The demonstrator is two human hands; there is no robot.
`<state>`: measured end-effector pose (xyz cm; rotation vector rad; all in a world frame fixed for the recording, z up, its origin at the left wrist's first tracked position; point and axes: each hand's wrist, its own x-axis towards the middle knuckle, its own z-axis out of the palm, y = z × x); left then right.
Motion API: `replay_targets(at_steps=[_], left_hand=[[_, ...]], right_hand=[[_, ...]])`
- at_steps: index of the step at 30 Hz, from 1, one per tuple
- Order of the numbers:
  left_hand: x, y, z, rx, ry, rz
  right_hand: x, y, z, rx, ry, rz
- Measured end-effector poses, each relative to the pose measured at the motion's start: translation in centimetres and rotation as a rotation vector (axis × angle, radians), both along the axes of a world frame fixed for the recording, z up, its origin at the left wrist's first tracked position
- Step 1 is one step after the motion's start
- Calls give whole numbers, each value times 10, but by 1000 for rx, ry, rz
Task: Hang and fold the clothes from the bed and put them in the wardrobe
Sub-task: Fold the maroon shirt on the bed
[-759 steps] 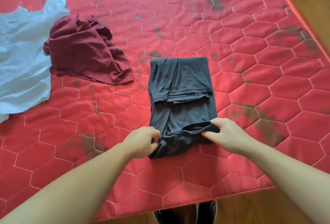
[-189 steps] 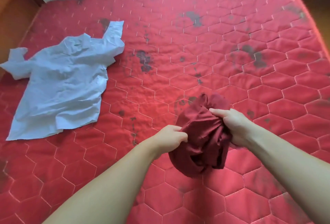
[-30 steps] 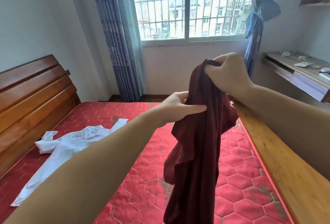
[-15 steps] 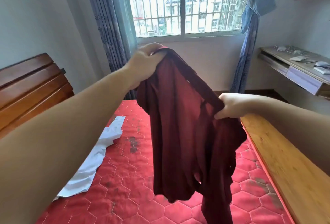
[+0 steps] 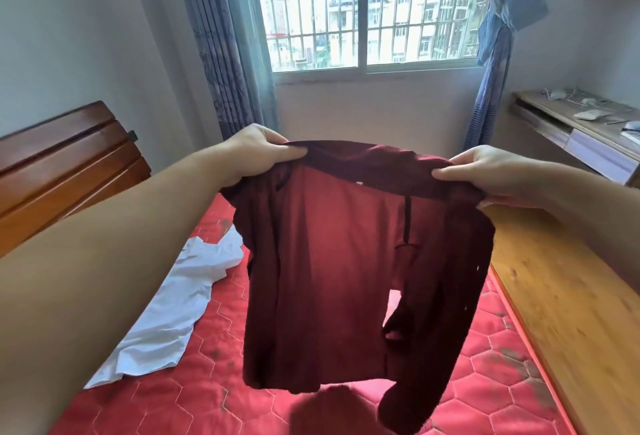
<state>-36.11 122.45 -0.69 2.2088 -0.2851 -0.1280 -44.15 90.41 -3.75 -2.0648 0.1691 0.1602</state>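
A: State of the hands to be logged.

B: The maroon shirt [image 5: 329,282] is held up in the air over the red mattress [image 5: 214,396], spread wide. Its top edge is gripped at 10 o'clock by the left hand [image 5: 258,150] and at 2 o'clock by the right hand [image 5: 485,166], fingers and thumbs curled over the cloth. One sleeve is seen hanging toward 5 o'clock.

A: Progress?

B: Judged as mid-task. The shirt is opened out but not yet folded or hung. A white shirt [image 5: 173,306] is left crumpled on the mattress at 8 o'clock, untouched. No wardrobe or hanger is in view, so what has been stored cannot be told.

A: Remaining?

B: Both shirts to be handled and put away.
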Motion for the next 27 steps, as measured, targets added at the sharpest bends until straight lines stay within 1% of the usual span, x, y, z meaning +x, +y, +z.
replay_targets(at_steps=[2, 4, 6, 8, 10, 12, 13, 14, 16, 18, 20, 22, 23, 24, 26, 27], left_hand=[[-1, -7, -1, -150, 81, -9], [-1, -19, -2, -329, 205, -25], [0, -30, -3, -494, 327, -55], [-2, -39, -6, -618, 398, -115], [-6, -44, -9, -673, 435, -211], [-10, -48, -11, -648, 449, -323], [-11, -50, -12, -636, 446, -359], [-13, -53, -12, -638, 443, -382], [-15, -58, -13, -669, 427, -384], [-15, -64, -13, -657, 390, -344], [-14, -68, -15, -626, 373, -301], [-13, -71, -16, -638, 365, -283], [-12, -73, -17, -662, 353, -276], [-12, -75, -17, -694, 343, -264], [-10, -77, -19, -729, 337, -230], [-8, -77, -21, -716, 345, -219]], right_hand=[[-4, 14, 6, 81, -16, 11], [-8, 31, 13, 165, -65, -1], [-10, 47, 17, 141, -126, -58], [-13, 59, 18, 120, -201, -117], [-15, 68, 17, 76, -351, -125], [-22, 74, 20, -121, -555, -80], [-26, 76, 23, -188, -644, -42], [-30, 78, 27, -208, -709, 5], [-35, 82, 34, -135, -759, 90], [-37, 85, 38, -41, -747, 144], [-37, 86, 40, 6, -713, 179], [-35, 84, 40, 46, -623, 174], [-32, 81, 37, 85, -548, 164], [-29, 77, 35, 164, -447, 168], [-22, 67, 28, 431, -226, 218], [-21, 63, 25, 557, -164, 224]])
